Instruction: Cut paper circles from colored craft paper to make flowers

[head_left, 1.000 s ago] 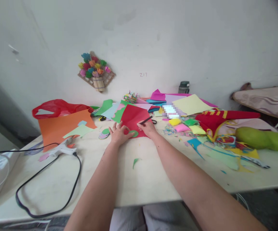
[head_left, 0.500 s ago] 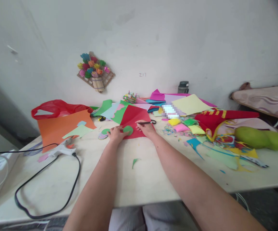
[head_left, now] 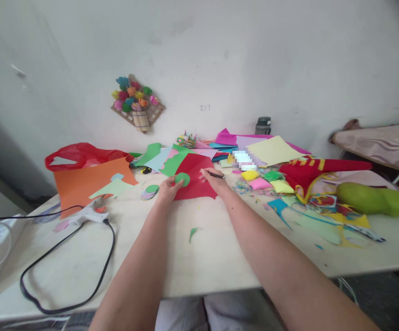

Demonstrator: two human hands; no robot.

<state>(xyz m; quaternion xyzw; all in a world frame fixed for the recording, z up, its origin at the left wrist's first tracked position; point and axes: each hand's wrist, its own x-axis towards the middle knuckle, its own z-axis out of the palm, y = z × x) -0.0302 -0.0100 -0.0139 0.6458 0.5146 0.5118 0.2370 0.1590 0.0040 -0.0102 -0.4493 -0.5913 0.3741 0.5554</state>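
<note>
Left hand (head_left: pixel 169 189): pinching flat round green paper disc (head_left: pixel 183 179) by near edge; disc just right of hand, over left part of rectangular red paper sheet (head_left: pixel 196 187). Right hand (head_left: pixel 214 180): gripping slim dark pen (head_left: pixel 216 175), at sheet's right side. Just left of left hand: small stack of round coloured paper discs (head_left: pixel 149 192), green uppermost.

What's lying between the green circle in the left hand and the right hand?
In the head view, only a stretch of the red sheet shows between the green circle, held by the left hand, and the right hand.
</note>
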